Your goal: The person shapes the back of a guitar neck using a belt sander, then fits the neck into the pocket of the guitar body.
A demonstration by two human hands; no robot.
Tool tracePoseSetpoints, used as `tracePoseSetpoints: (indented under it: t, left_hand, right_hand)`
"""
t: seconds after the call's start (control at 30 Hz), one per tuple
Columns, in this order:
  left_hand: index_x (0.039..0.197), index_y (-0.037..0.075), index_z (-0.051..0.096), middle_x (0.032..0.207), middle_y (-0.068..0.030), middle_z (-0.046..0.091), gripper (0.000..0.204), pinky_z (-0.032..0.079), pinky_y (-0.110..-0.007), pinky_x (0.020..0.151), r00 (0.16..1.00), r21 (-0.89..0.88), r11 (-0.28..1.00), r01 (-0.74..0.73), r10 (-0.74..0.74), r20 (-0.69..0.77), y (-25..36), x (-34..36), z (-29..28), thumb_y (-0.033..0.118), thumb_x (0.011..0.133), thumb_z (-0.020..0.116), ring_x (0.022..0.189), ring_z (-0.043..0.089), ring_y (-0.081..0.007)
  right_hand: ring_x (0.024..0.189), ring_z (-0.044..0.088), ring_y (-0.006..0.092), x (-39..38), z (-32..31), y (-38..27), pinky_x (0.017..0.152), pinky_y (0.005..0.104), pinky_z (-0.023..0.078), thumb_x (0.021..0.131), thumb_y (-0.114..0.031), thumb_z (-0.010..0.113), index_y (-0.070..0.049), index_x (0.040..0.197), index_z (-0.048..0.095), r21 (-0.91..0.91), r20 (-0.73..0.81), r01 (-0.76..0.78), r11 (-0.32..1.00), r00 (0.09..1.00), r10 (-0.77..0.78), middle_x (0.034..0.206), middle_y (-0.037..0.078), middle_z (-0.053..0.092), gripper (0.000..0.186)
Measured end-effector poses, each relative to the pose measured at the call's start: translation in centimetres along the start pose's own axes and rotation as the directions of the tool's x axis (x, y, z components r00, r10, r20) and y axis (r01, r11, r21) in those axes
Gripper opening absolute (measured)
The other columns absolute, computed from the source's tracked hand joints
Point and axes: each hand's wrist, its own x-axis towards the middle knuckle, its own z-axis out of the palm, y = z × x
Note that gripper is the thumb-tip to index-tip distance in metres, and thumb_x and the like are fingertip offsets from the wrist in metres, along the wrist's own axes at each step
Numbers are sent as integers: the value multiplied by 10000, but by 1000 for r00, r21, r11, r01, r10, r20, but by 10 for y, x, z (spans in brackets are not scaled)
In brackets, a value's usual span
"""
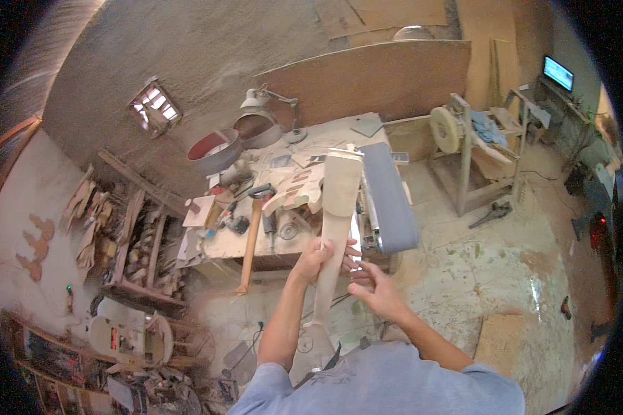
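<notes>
A long pale wooden guitar neck (337,225), with a wide paddle-shaped far end, stands out in front of me and narrows toward my body. My left hand (316,259) is closed around its middle, thumb on top and fingertips showing past the right edge. Just right of the neck, my right hand (379,294) has its fingers apart and seems to hold nothing. Whether its fingertips touch the wood I cannot tell. Beyond my hands, to the right of the neck's wide end, is a belt sander (389,200) with a grey belt.
A dusty workbench (221,243) carries a shaped wooden body (298,192), a cordless drill (237,220), a desk lamp (253,100) and round drum shells (214,151). A wooden stand with a wheel (446,130) is at right. Wood scraps (93,221) fill a rack at left.
</notes>
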Motion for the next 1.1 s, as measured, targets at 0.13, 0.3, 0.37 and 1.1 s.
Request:
tracePoseSetpoints:
  t: [0.13, 0.3, 0.37, 1.1]
  left_hand:
    - [1308, -114, 552, 1155, -280, 690, 949, 607, -493, 865, 992, -33, 992, -123, 124, 3, 2, 10, 36, 727, 873, 619, 1008, 722, -396]
    - [1272, -119, 578, 1122, -295, 705, 907, 567, -539, 944, 958, -239, 952, -193, 236, 163, -21, 34, 64, 704, 893, 612, 1065, 702, -433]
    - [1263, -121, 584, 1127, -293, 705, 907, 556, -548, 961, 938, -219, 946, -238, 282, 200, -17, 47, 79, 709, 897, 603, 1076, 697, -434]
    - [1361, -4, 584, 1260, -167, 697, 634, 515, -425, 1018, 898, 214, 962, -167, 238, -369, 68, 178, -7, 527, 1086, 371, 1152, 674, -277]
  right_hand:
    - [1188, 661, 339, -3, 19, 29, 987, 453, 529, 923, -463, 735, 41, 1457, 449, -88, -19, 168, 982, 985, -170, 1336, 224, 632, 788]
    - [1059, 705, 370, -6, 2, 17, 912, 449, 533, 948, -448, 682, -3, 1402, 517, -271, -123, 151, 951, 974, -190, 1117, 236, 709, 657]
    - [1037, 711, 370, -5, -5, 13, 903, 449, 534, 951, -436, 679, -21, 1381, 538, -257, -215, 244, 935, 929, -301, 1077, 228, 715, 614]
    - [875, 626, 388, -20, -227, -24, 784, 486, 501, 851, -133, 717, -286, 1485, 537, -921, -159, 12, 388, 900, -406, 927, 192, 602, 676]
